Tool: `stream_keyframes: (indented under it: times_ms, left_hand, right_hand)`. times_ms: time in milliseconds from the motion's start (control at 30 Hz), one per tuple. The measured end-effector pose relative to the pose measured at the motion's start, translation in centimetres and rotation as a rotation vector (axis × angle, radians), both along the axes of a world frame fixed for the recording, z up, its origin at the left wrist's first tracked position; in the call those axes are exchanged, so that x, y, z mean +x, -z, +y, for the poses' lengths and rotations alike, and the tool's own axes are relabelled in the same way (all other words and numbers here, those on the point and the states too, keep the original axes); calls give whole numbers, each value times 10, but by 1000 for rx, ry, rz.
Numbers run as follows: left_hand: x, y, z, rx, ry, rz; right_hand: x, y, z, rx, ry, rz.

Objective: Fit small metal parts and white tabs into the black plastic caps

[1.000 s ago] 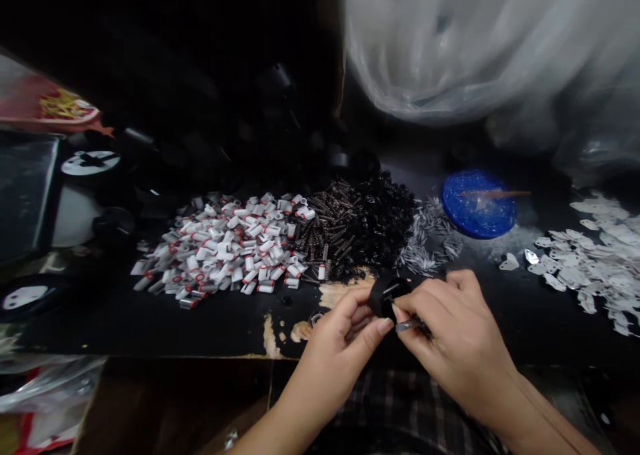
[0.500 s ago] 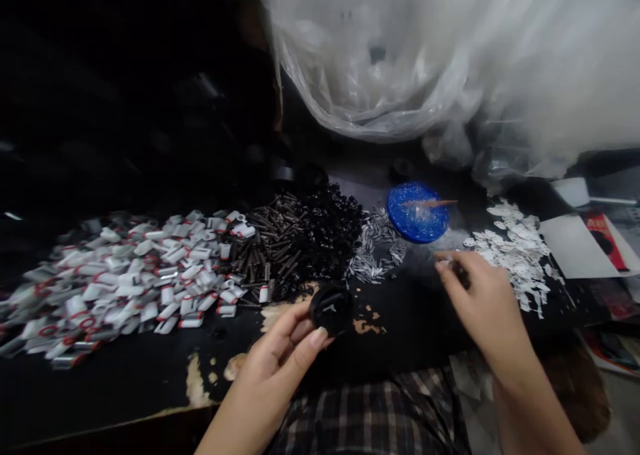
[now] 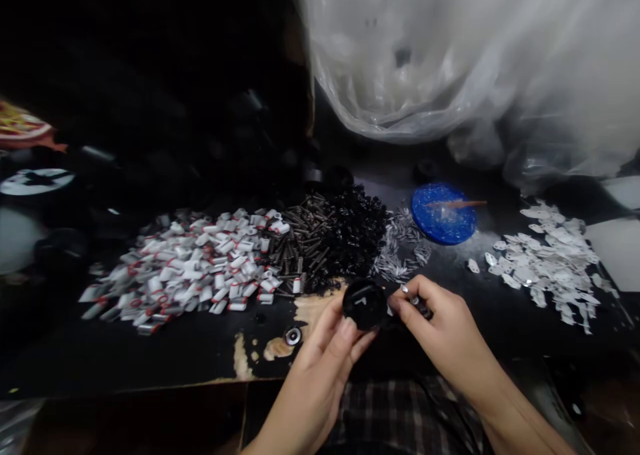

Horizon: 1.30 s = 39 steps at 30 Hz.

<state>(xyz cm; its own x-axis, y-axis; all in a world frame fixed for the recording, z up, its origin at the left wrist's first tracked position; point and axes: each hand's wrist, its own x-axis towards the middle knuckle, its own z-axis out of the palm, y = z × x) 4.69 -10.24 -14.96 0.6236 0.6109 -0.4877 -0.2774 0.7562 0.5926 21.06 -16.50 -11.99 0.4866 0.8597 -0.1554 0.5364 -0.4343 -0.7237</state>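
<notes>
My left hand (image 3: 327, 348) pinches a round black plastic part (image 3: 365, 303) just above the near edge of a dark worktable (image 3: 150, 348). Close beside that part on its right, my right hand (image 3: 440, 328) grips a small silvery metal piece (image 3: 406, 290) between thumb and fingertips, along with something dark in the fingers. The two hands nearly meet over a worn, pale patch of the table.
Behind my hands lie heaps: white and red sleeves (image 3: 200, 265), dark springs (image 3: 300, 238), black bits (image 3: 355, 231), silver pins (image 3: 400, 251), flat white metal plates (image 3: 550, 261). A blue lid (image 3: 443, 213) holds a stick. A big clear plastic bag (image 3: 475, 61) hangs above. A small ring (image 3: 293, 335) lies near.
My right hand came back from the flat white plates at the right to the black part, now with a small silvery piece. The view swung back left.
</notes>
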Motion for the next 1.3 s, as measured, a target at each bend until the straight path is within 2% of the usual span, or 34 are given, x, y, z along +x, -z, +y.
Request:
stream_keyframes:
  times_ms: [100, 167, 333, 433, 533, 700, 800, 900, 1000, 1167, 1300]
  left_hand:
    - [1, -3, 2, -43, -70, -41]
    - [-1, -3, 6, -56, -107, -62]
    - [-5, -2, 12, -122, -56, -134]
    - [-6, -1, 13, -144, -27, -165]
    - [-8, 1, 11, -95, -28, -191]
    - [-9, 2, 9, -69, -60, -135]
    - [-11, 0, 13, -126, -47, -97]
    - [-13, -4, 21, -192, -14, -114]
    - [-14, -7, 25, -236, 9, -90]
    - [-10, -8, 21, -99, -6, 53]
    - [-10, -5, 17, 47, 53, 72]
  right_hand:
    - [-16, 0, 11, 58, -15, 171]
    - [-18, 1, 13, 98, -49, 198]
    - [-11, 6, 9, 192, -175, 55]
    - [-10, 8, 7, 232, -189, -62]
    - [-12, 9, 7, 250, -192, -151]
    - [-20, 6, 10, 245, -173, -62]
    - [-22, 4, 11, 303, -275, -35]
    - [-19, 4, 11, 377, -400, -86]
    - [-15, 5, 10, 409, -467, -151]
    - [-17, 3, 11, 472, -466, -222]
    - [-21, -1, 15, 431, -465, -292]
